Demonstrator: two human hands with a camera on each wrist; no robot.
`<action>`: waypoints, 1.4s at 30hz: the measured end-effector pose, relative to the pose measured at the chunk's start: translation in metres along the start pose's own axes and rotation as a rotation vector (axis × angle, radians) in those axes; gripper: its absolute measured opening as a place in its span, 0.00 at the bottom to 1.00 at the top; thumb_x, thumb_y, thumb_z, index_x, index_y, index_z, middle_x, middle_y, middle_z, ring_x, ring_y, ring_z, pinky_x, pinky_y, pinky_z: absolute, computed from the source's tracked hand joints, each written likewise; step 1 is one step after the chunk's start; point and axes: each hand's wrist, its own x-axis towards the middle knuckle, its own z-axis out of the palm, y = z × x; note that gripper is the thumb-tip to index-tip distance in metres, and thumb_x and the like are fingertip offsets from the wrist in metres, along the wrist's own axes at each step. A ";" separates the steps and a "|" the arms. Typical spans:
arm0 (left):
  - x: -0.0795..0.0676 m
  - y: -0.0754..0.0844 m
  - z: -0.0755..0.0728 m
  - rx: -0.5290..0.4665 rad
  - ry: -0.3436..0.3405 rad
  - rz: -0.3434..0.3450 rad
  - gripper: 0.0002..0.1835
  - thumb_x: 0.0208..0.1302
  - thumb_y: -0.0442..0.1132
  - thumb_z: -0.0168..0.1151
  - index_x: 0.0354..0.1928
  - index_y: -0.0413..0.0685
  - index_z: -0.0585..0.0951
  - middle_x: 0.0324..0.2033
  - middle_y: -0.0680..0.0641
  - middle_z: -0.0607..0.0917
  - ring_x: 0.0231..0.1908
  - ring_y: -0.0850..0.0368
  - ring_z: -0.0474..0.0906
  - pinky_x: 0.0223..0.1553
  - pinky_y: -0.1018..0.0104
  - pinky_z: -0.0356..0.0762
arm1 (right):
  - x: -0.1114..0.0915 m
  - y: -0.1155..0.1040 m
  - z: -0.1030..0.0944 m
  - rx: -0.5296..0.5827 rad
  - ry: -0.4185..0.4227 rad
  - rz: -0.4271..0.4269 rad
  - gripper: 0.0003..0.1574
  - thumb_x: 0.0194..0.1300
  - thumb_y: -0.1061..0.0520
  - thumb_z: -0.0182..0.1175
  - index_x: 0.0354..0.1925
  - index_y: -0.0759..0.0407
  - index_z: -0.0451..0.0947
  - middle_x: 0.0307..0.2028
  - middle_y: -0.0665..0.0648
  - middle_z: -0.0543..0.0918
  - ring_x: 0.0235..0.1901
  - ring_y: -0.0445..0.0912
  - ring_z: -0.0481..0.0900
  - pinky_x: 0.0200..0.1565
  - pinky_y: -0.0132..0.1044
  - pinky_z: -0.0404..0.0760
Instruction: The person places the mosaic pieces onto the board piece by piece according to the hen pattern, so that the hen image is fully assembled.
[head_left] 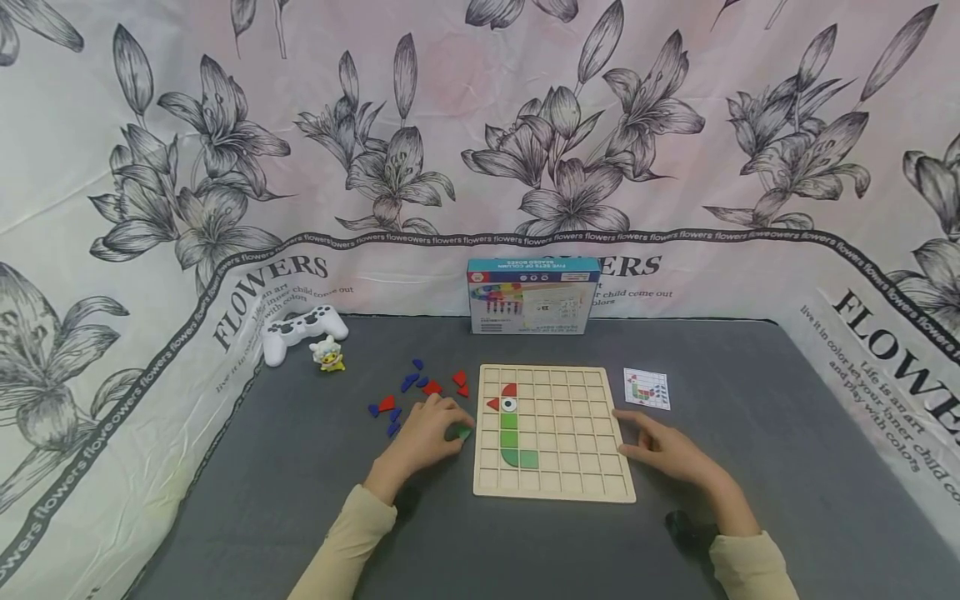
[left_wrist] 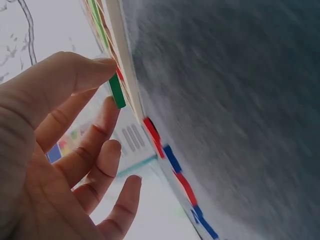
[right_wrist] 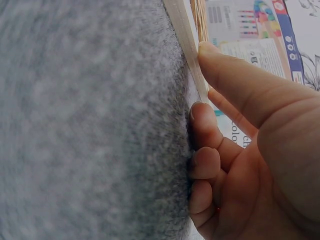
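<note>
At the left edge of the wooden grid board (head_left: 556,483), my left hand (head_left: 429,433) pinches a small green piece (left_wrist: 117,92) between thumb and index finger. The other fingers are spread apart in the left wrist view. My right hand (head_left: 667,446) rests at the board's right edge, its thumb and index fingertip touching the rim. In the right wrist view the thumb lies against the board's edge (right_wrist: 187,47), with the lower fingers bent by the grey surface. On the board, a red quarter piece (head_left: 510,389), a red triangle (head_left: 492,404), an eye piece (head_left: 509,405) and several green pieces (head_left: 509,438) fill cells.
Loose red pieces (head_left: 386,403) and blue pieces (head_left: 408,382) lie left of the board. A pattern card (head_left: 647,389) is at its right. Behind stand a box (head_left: 532,298), a white game controller (head_left: 305,331) and a small figurine (head_left: 327,354). A black object (head_left: 681,530) is by the right wrist.
</note>
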 end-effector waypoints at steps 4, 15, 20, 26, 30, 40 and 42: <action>0.006 0.010 0.002 -0.002 -0.014 0.037 0.13 0.50 0.37 0.66 0.40 0.58 0.85 0.38 0.55 0.80 0.37 0.59 0.65 0.39 0.59 0.62 | 0.000 0.000 0.000 -0.002 0.002 0.002 0.37 0.61 0.44 0.60 0.65 0.52 0.62 0.22 0.49 0.69 0.18 0.36 0.62 0.21 0.30 0.63; 0.019 0.034 0.009 -0.010 -0.066 0.123 0.12 0.51 0.38 0.64 0.40 0.59 0.85 0.42 0.55 0.81 0.40 0.58 0.67 0.44 0.56 0.65 | 0.001 -0.001 -0.001 -0.002 -0.001 0.007 0.37 0.60 0.45 0.60 0.65 0.53 0.63 0.22 0.49 0.69 0.18 0.37 0.63 0.22 0.30 0.64; 0.024 0.044 0.014 0.002 -0.103 0.147 0.13 0.52 0.39 0.63 0.41 0.62 0.85 0.44 0.56 0.81 0.45 0.58 0.68 0.48 0.54 0.65 | 0.001 -0.001 -0.001 0.002 -0.004 0.010 0.38 0.60 0.45 0.61 0.65 0.53 0.63 0.22 0.49 0.69 0.18 0.37 0.63 0.22 0.30 0.64; 0.031 0.056 0.020 0.015 -0.121 0.192 0.16 0.53 0.39 0.63 0.45 0.63 0.84 0.44 0.58 0.81 0.49 0.58 0.70 0.49 0.54 0.66 | 0.001 -0.001 -0.001 0.005 -0.006 0.016 0.38 0.60 0.44 0.61 0.65 0.52 0.63 0.22 0.49 0.69 0.18 0.37 0.63 0.22 0.31 0.64; 0.035 0.064 0.023 0.029 -0.133 0.213 0.17 0.53 0.40 0.64 0.47 0.64 0.82 0.44 0.60 0.81 0.48 0.60 0.70 0.49 0.56 0.67 | 0.001 0.000 -0.001 0.007 -0.007 0.019 0.37 0.60 0.44 0.61 0.65 0.51 0.63 0.22 0.49 0.69 0.18 0.37 0.63 0.22 0.31 0.64; 0.043 0.085 0.031 0.052 -0.168 0.284 0.14 0.54 0.42 0.65 0.45 0.63 0.83 0.42 0.61 0.81 0.43 0.63 0.69 0.50 0.57 0.67 | 0.000 0.000 -0.001 -0.006 -0.003 0.012 0.37 0.60 0.45 0.61 0.65 0.52 0.63 0.22 0.48 0.69 0.18 0.36 0.63 0.22 0.30 0.64; 0.044 0.088 0.033 0.052 -0.183 0.285 0.14 0.54 0.42 0.65 0.44 0.64 0.83 0.41 0.62 0.81 0.42 0.64 0.68 0.50 0.57 0.67 | 0.000 0.000 -0.001 -0.007 -0.003 0.009 0.37 0.60 0.45 0.61 0.65 0.52 0.63 0.22 0.48 0.69 0.18 0.36 0.63 0.22 0.30 0.64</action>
